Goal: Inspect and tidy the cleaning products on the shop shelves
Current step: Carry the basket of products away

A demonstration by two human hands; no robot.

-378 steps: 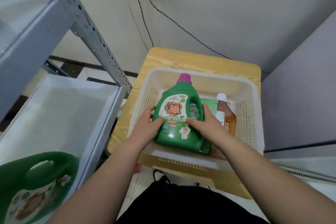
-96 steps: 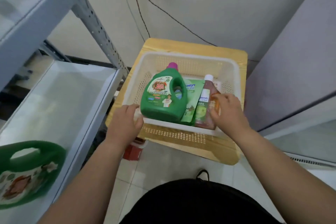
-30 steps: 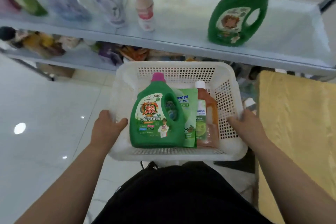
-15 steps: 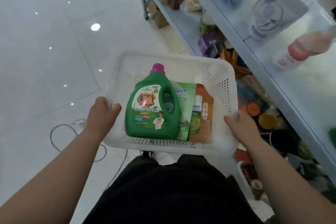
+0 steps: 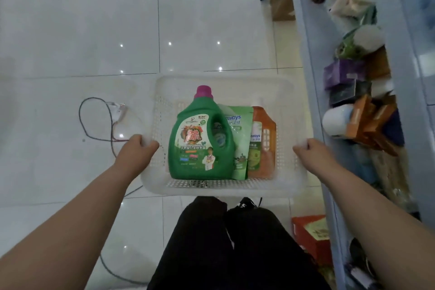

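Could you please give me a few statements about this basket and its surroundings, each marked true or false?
1. The left hand and the right hand grip the white basket at opposite side rims. True.
2. The green jug has a yellow cap. False: its cap is magenta.
3. The green pouch lies between the jug and the orange bottle. True.
4. The basket rests on a wooden table. False: it is held up over the white tiled floor.
5. The shelves stand on the person's left. False: they are on the right.
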